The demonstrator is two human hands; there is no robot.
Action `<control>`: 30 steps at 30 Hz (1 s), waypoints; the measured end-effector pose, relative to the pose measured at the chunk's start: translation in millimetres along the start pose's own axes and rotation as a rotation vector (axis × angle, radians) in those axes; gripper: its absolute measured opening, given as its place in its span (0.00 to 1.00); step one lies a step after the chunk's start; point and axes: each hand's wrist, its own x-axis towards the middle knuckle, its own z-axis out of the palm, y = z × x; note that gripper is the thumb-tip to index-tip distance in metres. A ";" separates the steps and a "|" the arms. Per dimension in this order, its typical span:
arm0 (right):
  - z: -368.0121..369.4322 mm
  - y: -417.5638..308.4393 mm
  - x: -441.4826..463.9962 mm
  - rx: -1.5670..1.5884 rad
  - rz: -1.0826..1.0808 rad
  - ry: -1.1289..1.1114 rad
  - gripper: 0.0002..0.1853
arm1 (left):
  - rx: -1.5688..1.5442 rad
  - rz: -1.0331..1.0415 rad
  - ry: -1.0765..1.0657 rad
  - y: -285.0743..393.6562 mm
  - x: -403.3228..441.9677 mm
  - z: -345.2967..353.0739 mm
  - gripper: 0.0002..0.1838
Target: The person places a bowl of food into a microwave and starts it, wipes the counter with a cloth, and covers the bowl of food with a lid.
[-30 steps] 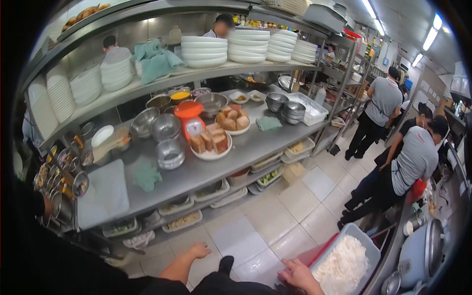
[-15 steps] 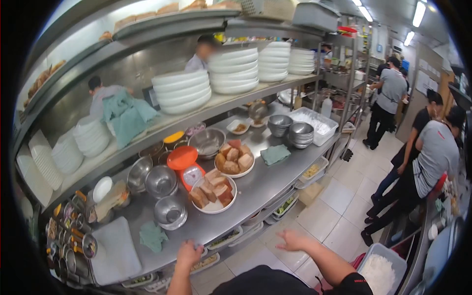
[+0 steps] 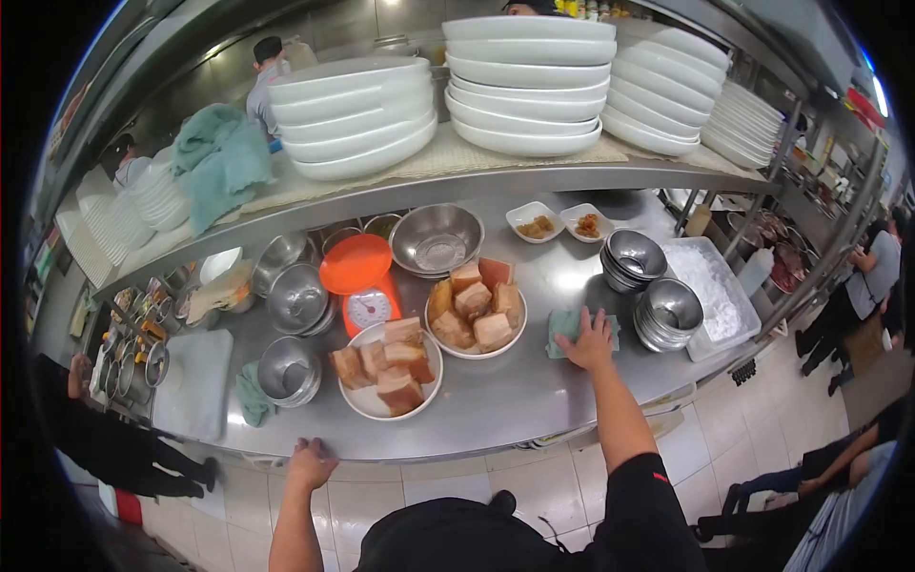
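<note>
My right hand point(image 3: 588, 343) lies with fingers spread on a folded green cloth point(image 3: 559, 334) on the steel counter point(image 3: 496, 400). Left of that cloth, one white bowl point(image 3: 474, 354) holds chunks of pork belly point(image 3: 474, 298). A second white bowl point(image 3: 386, 414) with more chunks stands nearer the front edge. By that edge is my left hand point(image 3: 311, 464), empty, its fingers loosely apart. An orange kitchen scale point(image 3: 370, 307) stands behind the second bowl.
Stacked steel bowls point(image 3: 669, 315) and a tray of white powder point(image 3: 729, 329) are to the right. Two small dishes point(image 3: 536, 223) sit at the back. White plates point(image 3: 529, 86) fill the shelf above. A cutting board point(image 3: 193, 381) lies left. Several people are nearby, including one in black point(image 3: 105, 429).
My right hand has moved from above the floor onto the green cloth. My view has turned to face the counter more squarely. My left hand stays by the edge.
</note>
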 end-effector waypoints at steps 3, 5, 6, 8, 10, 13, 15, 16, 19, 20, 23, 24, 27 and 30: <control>19.7 4.2 35.9 -0.130 -0.008 -0.028 0.43 | -0.104 -0.046 -0.021 19.2 -9.8 -10.9 0.41; 41.6 6.5 15.6 -0.118 -0.114 0.053 0.40 | -0.088 -0.058 0.129 18.0 -15.8 3.6 0.40; 47.4 6.2 3.3 -0.076 -0.160 0.076 0.39 | -0.087 -0.076 0.135 20.9 -23.0 3.9 0.40; 50.7 -5.3 -18.3 0.078 -0.326 0.208 0.36 | -0.078 -0.097 0.165 29.9 -21.1 2.9 0.40; 49.0 -29.1 -62.5 0.404 -0.434 0.141 0.35 | -0.056 -0.120 0.175 33.7 -21.3 6.1 0.40; 63.7 -69.6 -105.3 0.694 -0.494 0.045 0.34 | -0.111 -0.146 0.142 39.1 -22.6 1.7 0.41; 81.3 -101.4 -115.7 0.541 -0.565 0.026 0.33 | -0.096 -0.146 0.106 29.3 -19.8 7.5 0.42; 86.5 -117.2 -118.2 0.464 -0.601 0.026 0.33 | -0.078 -0.137 0.102 28.5 -18.8 7.7 0.42; 64.3 -156.7 -147.7 0.184 -0.658 0.057 0.28 | -0.051 -0.144 0.083 31.2 -20.3 4.9 0.44; 66.4 -158.2 -157.8 0.203 -0.729 0.008 0.28 | -0.041 -0.149 0.086 33.7 -21.1 4.6 0.44; 67.0 -149.5 -197.1 0.287 -0.992 -0.171 0.25 | -0.034 -0.147 0.072 37.2 -21.7 9.0 0.44; 64.8 -149.6 -205.0 0.333 -1.125 -0.250 0.24 | -0.041 -0.160 0.085 31.9 -21.3 8.7 0.44; 63.2 -135.6 -192.1 0.430 -1.246 -0.355 0.22 | -0.058 -0.146 0.067 19.9 -16.2 14.2 0.44; 51.9 -64.5 -148.6 0.316 -0.904 -0.193 0.27 | -0.107 -0.142 0.081 15.5 -19.6 16.4 0.43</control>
